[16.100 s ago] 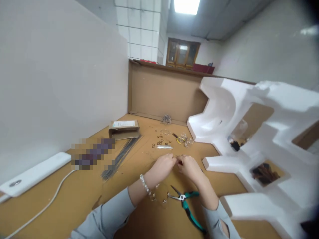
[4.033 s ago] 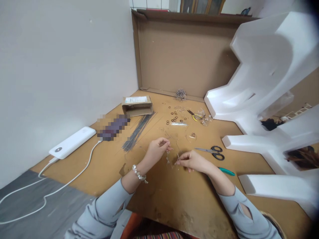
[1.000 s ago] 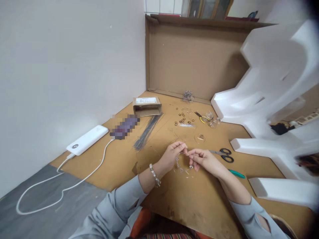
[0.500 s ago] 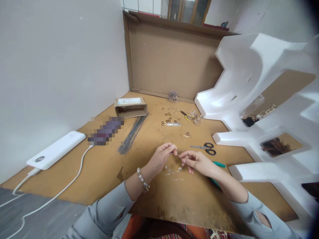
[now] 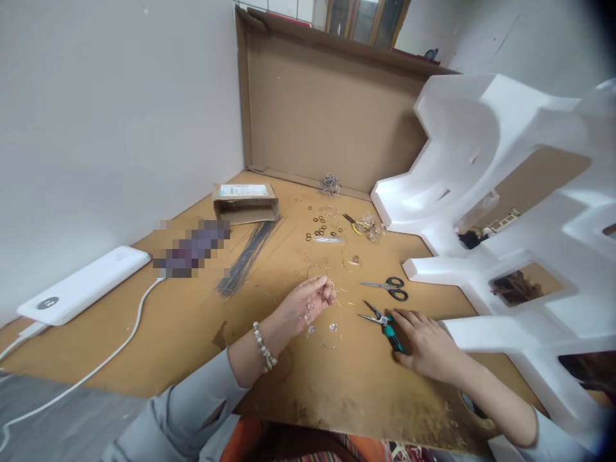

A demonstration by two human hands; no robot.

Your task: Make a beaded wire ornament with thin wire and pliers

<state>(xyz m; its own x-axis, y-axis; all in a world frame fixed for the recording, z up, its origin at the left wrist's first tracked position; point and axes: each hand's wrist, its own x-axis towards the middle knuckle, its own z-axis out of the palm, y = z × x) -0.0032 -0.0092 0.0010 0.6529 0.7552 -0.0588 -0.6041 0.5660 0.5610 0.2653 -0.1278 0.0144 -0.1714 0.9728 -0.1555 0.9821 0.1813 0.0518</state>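
My left hand (image 5: 310, 303) is closed in a pinch on a thin wire loop with clear beads (image 5: 310, 328), which hangs below the fingers. The loop's upper part is hidden by the fingertips. To the right, my right hand (image 5: 428, 343) is around the green handles of a pair of long-nosed pliers (image 5: 387, 326). Its fingers lie over one side of the handles and the thumb is on the other. The pliers' jaws are apart and point up-left. Just beyond them lie black-handled scissors (image 5: 392, 287).
A bundle of grey wires (image 5: 248, 256) lies by a small cardboard box (image 5: 245, 202). Dark rings (image 5: 321, 230), yellow-handled pliers (image 5: 355, 222) and wire tangles are farther back. White foam packaging (image 5: 466, 273) borders the right; a power bank (image 5: 86, 285) with cable is left.
My right hand has let go of the beaded wire loop and moved right to the green-handled pliers, which have turned. My left hand still holds the loop. The view has shifted slightly.
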